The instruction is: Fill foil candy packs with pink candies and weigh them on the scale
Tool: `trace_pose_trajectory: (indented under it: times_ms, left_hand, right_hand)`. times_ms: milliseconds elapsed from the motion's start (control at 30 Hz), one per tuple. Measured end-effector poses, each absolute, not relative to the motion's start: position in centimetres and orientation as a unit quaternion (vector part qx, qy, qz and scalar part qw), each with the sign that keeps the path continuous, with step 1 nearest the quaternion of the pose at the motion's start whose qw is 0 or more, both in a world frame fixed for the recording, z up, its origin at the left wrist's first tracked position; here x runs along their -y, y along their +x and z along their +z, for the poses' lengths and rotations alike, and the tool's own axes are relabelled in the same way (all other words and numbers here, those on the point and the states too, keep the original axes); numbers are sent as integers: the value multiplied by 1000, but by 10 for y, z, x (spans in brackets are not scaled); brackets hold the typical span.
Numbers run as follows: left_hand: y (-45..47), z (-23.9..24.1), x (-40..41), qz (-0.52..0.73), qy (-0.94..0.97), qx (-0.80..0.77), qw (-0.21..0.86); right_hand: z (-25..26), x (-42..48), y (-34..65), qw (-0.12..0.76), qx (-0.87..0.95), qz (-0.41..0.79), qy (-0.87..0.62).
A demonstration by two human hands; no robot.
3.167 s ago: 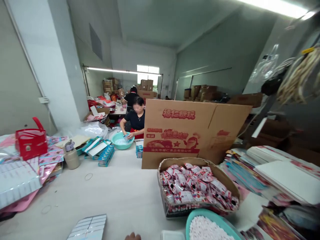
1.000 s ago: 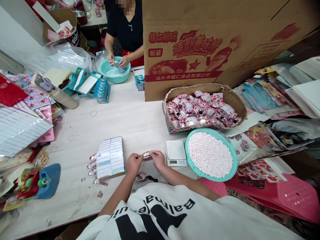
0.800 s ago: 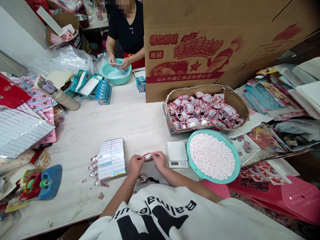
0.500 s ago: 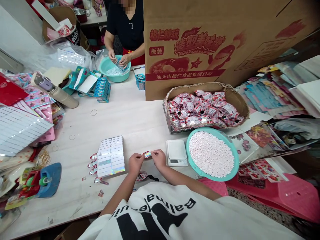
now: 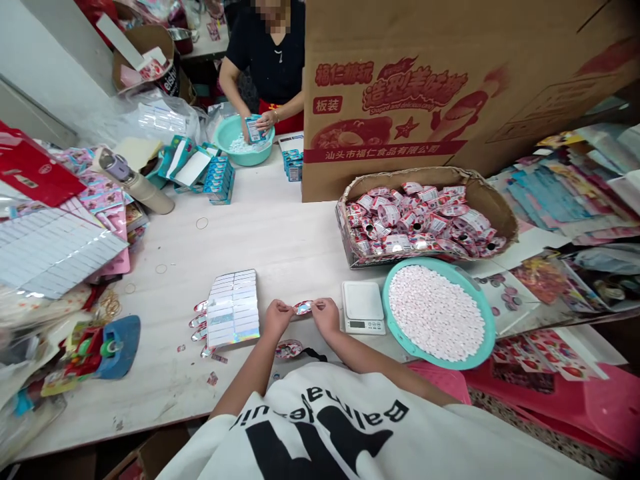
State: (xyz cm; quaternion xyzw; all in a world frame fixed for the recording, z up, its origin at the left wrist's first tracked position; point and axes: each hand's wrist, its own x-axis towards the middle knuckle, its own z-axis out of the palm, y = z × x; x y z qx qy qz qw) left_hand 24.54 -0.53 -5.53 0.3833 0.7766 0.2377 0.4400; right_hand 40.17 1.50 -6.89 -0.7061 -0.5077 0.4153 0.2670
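Our left hand [image 5: 277, 316] and right hand [image 5: 326, 315] pinch one small packet [image 5: 303, 307] beside a teal basin [image 5: 487, 333] of white tablets [image 5: 436, 313] and a box [image 5: 493, 203] of wrapped sweets [image 5: 415, 223].

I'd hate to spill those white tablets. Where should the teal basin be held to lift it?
Hold it by the rim with two hands, at the near-left and far-right arcs. The teal basin is wide, shallow and filled almost level, so a one-sided lift would probably tip it. The scale crowds its left side and the cardboard tray its far side. The left hand and right hand pinch a foil packet.
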Motion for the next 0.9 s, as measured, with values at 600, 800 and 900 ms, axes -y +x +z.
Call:
trace_pose_trajectory:
  times_ms: [600, 800, 900]
  left_hand:
    - [205, -24, 26, 255, 564, -722, 311]
    - [170, -46, 75, -32, 571, -805, 159]
    - [158, -49, 78, -15, 605, -789, 108]
  right_hand:
    - [-39, -48, 411, 120, 703, 422, -559]
    - [-5, -19, 430, 164, 705, 332, -604]
    - [16, 3, 424, 294, 623, 434, -580]
